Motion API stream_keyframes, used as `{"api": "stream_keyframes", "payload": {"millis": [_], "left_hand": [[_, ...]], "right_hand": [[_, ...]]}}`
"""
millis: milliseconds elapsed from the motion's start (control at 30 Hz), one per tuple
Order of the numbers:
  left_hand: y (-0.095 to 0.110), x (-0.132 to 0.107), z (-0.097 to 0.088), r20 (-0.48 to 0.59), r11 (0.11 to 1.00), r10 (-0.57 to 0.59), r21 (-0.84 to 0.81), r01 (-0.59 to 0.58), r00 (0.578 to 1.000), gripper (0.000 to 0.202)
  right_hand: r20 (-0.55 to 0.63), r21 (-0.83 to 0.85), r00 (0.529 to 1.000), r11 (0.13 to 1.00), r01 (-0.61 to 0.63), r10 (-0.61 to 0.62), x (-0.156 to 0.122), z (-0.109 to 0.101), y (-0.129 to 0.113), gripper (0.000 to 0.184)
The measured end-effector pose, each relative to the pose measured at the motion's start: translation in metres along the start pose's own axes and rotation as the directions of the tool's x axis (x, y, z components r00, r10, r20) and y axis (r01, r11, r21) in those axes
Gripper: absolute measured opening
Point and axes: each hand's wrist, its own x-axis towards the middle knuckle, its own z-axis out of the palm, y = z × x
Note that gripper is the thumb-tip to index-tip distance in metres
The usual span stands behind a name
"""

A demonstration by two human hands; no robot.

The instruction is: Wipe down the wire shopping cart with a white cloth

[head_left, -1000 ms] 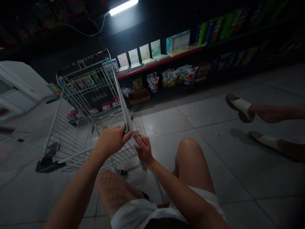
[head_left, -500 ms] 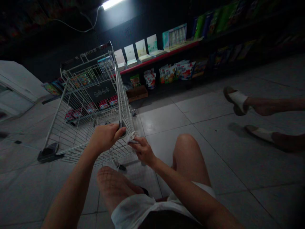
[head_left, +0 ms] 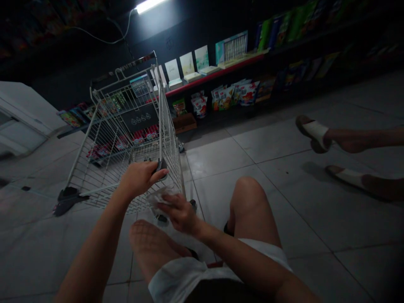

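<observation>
A wire shopping cart [head_left: 82,162] stands before my knees, its handle side at the back. My left hand [head_left: 139,179] is closed over the cart's near rim beside the dark plastic corner piece, thumb pointing right. Lower and to the right, my right hand [head_left: 179,212] holds a crumpled whitish cloth [head_left: 158,197] against or close to the wire of the cart's near end. Motion smears the cloth and fingertips, so I cannot tell exactly where they touch. Through the wires, red packages show on a low shelf behind the cart.
A shelf with a red edge [head_left: 202,78] carries books [head_left: 187,67] and bagged snacks [head_left: 225,97] along the back. A cardboard box [head_left: 184,123] sits low beside the cart. Another person's feet in light shoes [head_left: 316,130] are at the right on the tiled floor [head_left: 214,162].
My right hand and the cloth have moved down and left along the cart's near end. The cart has shifted and turned slightly to the right. My left hand keeps its grip on the rim.
</observation>
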Motion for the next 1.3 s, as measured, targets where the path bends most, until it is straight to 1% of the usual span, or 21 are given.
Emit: {"api": "stream_keyframes", "payload": {"millis": [33, 100, 133, 233, 300, 367, 400, 500, 567, 600, 667, 700, 733, 767, 867, 967, 1067, 1133, 1200, 1233, 1300], "left_hand": [[0.0, 0.0, 0.0, -0.001, 1.0, 0.001, 0.011, -0.001, 1.0, 0.058], [-0.001, 0.0, 0.001, -0.002, 1.0, 0.003, 0.023, -0.003, 1.0, 0.057], [-0.001, 0.0, 0.001, -0.002, 1.0, 0.004, 0.025, -0.004, 1.0, 0.057], [-0.001, -0.001, 0.001, -0.011, 1.0, 0.004, 0.02, -0.004, 1.0, 0.057], [-0.002, -0.001, 0.001, -0.017, 1.0, 0.003, 0.009, -0.002, 1.0, 0.056], [-0.005, -0.001, 0.002, -0.02, 1.0, 0.003, 0.0, -0.003, 1.0, 0.055], [-0.006, -0.001, 0.002, -0.021, 1.0, 0.004, -0.001, -0.004, 1.0, 0.055], [-0.01, -0.001, 0.003, -0.024, 1.0, 0.008, 0.002, -0.008, 1.0, 0.055], [-0.012, -0.002, 0.004, -0.026, 1.0, 0.011, 0.004, -0.011, 1.0, 0.056], [-0.013, -0.002, 0.005, -0.028, 1.0, 0.013, 0.004, -0.013, 1.0, 0.056], [-0.015, -0.003, 0.005, -0.029, 1.0, 0.018, 0.004, -0.018, 0.999, 0.057], [-0.015, -0.004, 0.006, -0.028, 1.0, 0.018, 0.006, -0.018, 0.999, 0.057], [-0.015, -0.004, 0.006, -0.025, 1.0, 0.018, 0.009, -0.018, 1.0, 0.057], [-0.016, -0.005, 0.006, -0.021, 1.0, 0.019, 0.013, -0.019, 1.0, 0.058], [-0.016, -0.005, 0.006, -0.012, 0.999, 0.023, 0.031, -0.023, 1.0, 0.058], [-0.014, -0.004, 0.005, -0.003, 0.998, 0.021, 0.059, -0.021, 1.0, 0.058], [-0.01, -0.003, 0.003, 0.001, 0.997, 0.021, 0.075, -0.021, 1.0, 0.059], [-0.008, -0.001, 0.002, 0.002, 0.997, 0.02, 0.075, -0.02, 1.0, 0.059], [-0.007, 0.001, 0.002, -0.004, 0.997, 0.015, 0.071, -0.015, 1.0, 0.058], [-0.006, 0.002, 0.003, -0.01, 0.998, 0.013, 0.066, -0.012, 1.0, 0.058], [-0.007, 0.004, 0.003, -0.023, 0.998, 0.014, 0.054, -0.012, 1.0, 0.058]], "right_hand": [[-0.039, -0.006, 0.998, 0.999, -0.049, 0.049, -0.003, -0.003, 0.005, 0.059], [-0.103, -0.009, 0.97, 0.975, -0.224, 0.221, -0.01, -0.003, 0.024, 0.059], [-0.097, -0.003, 0.953, 0.957, -0.289, 0.288, -0.014, 0.0, 0.036, 0.061], [0.005, 0.025, 0.921, 0.92, -0.39, 0.39, -0.033, 0.021, 0.075, 0.071], [0.036, 0.039, 0.872, 0.871, -0.49, 0.489, -0.044, 0.036, 0.096, 0.073], [0.05, 0.039, 0.814, 0.814, -0.58, 0.578, -0.051, 0.046, 0.105, 0.072], [0.054, 0.034, 0.798, 0.797, -0.602, 0.6, -0.053, 0.05, 0.104, 0.072], [0.038, 0.007, 0.797, 0.797, -0.604, 0.603, -0.061, 0.055, 0.083, 0.077], [0.033, -0.004, 0.828, 0.829, -0.559, 0.559, -0.073, 0.056, 0.06, 0.082], [0.062, 0.002, 0.86, 0.861, -0.508, 0.507, -0.082, 0.057, 0.049, 0.083], [0.178, 0.048, 0.918, 0.929, -0.367, 0.354, -0.101, 0.058, 0.03, 0.082], [0.221, 0.077, 0.931, 0.946, -0.315, 0.291, -0.108, 0.057, 0.024, 0.079], [0.233, 0.095, 0.936, 0.952, -0.293, 0.265, -0.114, 0.057, 0.02, 0.076], [0.211, 0.096, 0.938, 0.949, -0.299, 0.274, -0.117, 0.055, 0.018, 0.071], [0.057, 0.063, 0.925, 0.923, -0.379, 0.375, -0.108, 0.044, 0.023, 0.055], [-0.024, 0.059, 0.92, 0.919, -0.39, 0.392, -0.085, 0.027, 0.036, 0.045], [-0.134, 0.043, 0.886, 0.896, -0.442, 0.443, -0.067, 0.011, 0.054, 0.046], [-0.214, 0.029, 0.837, 0.86, -0.51, 0.504, -0.063, 0.01, 0.067, 0.052], [-0.211, 0.018, 0.808, 0.829, -0.559, 0.55, -0.069, 0.018, 0.075, 0.057], [-0.184, 0.013, 0.807, 0.822, -0.569, 0.561, -0.075, 0.025, 0.076, 0.058], [-0.104, 0.003, 0.831, 0.835, -0.55, 0.547, -0.091, 0.039, 0.072, 0.06]]}}
